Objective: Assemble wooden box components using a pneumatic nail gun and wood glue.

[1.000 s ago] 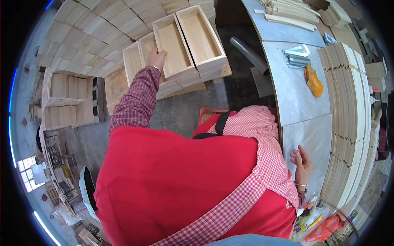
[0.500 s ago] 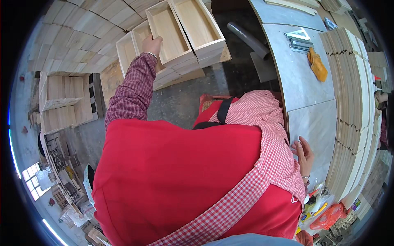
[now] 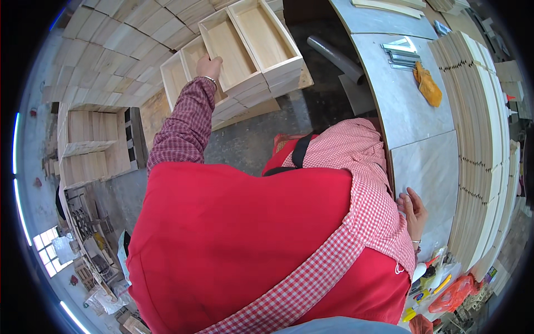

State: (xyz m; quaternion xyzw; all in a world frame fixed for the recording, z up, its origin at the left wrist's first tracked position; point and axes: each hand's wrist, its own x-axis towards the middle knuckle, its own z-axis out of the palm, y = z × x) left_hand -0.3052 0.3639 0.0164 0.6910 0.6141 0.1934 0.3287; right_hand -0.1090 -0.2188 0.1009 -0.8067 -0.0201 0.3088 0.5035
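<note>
Left hand (image 3: 208,67) grasping wooden box (image 3: 231,47) rim, right hand (image 3: 413,209) released on grey table (image 3: 400,106)

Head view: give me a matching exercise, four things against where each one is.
Things:
1. left hand
2. right hand
3. orange cloth
4. strip stack

Places:
A. lying on the grey worktop, far from both hands
B. on the rim of a wooden box
C. along the worktop's right edge
D. at the worktop's near edge, by the apron

Pairs: 1-B, 2-D, 3-A, 4-C
</note>
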